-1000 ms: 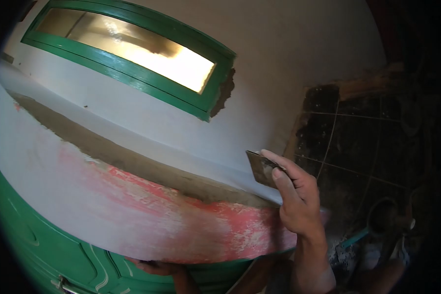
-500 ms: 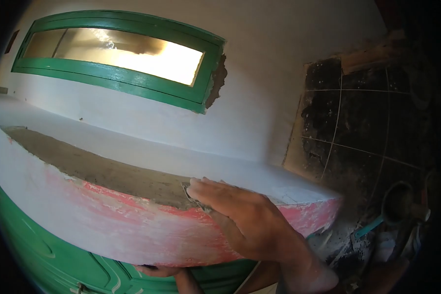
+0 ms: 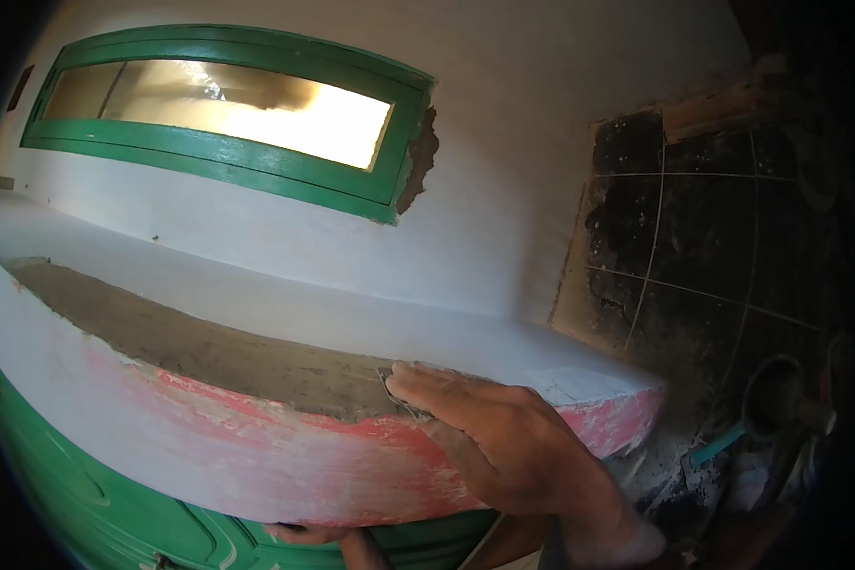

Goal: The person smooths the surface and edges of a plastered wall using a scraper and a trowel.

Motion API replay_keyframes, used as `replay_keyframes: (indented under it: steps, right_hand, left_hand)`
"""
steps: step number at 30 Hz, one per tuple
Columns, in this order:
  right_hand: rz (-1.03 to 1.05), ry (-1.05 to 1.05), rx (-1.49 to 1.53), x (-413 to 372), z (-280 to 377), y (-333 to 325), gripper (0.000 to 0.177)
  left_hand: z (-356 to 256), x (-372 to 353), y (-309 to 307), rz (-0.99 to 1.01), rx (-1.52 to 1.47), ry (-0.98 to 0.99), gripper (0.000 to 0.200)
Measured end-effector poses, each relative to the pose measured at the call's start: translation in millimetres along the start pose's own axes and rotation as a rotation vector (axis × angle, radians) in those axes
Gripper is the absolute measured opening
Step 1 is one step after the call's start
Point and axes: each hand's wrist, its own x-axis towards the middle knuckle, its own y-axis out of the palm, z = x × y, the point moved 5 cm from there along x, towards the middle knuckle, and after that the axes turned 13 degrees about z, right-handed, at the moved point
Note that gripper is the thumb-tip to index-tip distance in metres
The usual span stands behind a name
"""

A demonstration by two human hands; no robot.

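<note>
Two hands show, well apart. The right hand (image 3: 513, 446), lower centre of the frame, is clamped on a scraper (image 3: 396, 394). Only a small part of the blade shows at the fingertips, lying on top of the ledge (image 3: 256, 456) where grey mortar meets white finish. The left hand (image 3: 299, 534) shows only as fingers at the bottom edge, under the ledge; its grip cannot be told.

Ledge face: worn red under white skim. Lower left: green door (image 3: 76, 503). Upper left: green-framed window (image 3: 228, 104), lit, with broken plaster at its right end. Wall (image 3: 541, 114): white. Right of frame: dark tiles (image 3: 712, 237) with pale joints, dim.
</note>
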Motion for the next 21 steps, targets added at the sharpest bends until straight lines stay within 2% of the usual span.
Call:
replay_keyframes:
  steps: [1,2,4,7,8,11,14,17,21]
  right_hand:
    - [0.001,-0.009,-0.001,0,0,1,0.041]
    - [0.021,0.052,-0.016,-3,-3,-3,0.041]
    - [0.071,0.182,-0.048,-22,-14,-18,0.039]
    - [0.137,0.385,0.021,-38,-41,-32,0.036]
    - [0.057,0.266,0.053,-40,-48,-31,0.034]
    - [0.119,0.443,0.180,-24,-28,-24,0.034]
    - [-0.077,0.098,0.137,-8,-21,-1,0.035]
    - [-0.064,0.084,0.158,-11,-19,-1,0.037]
    - [0.058,0.407,0.111,-46,-39,-25,0.039]
  left_hand:
    - [1,4,2,0.097,-0.028,0.061,0.060]
    - [14,7,-12,0.303,-0.099,0.191,0.060]
    - [17,6,-28,0.492,-0.008,0.345,0.060]
    - [16,2,-30,0.370,0.337,0.327,0.058]
    - [12,0,-24,0.283,0.372,0.266,0.057]
    - [16,-4,-28,0.188,0.428,0.245,0.057]
    - [38,-7,-53,0.140,0.560,0.370,0.056]
    - [36,-4,-54,0.125,0.566,0.389,0.057]
    - [41,1,-59,0.194,0.620,0.509,0.055]
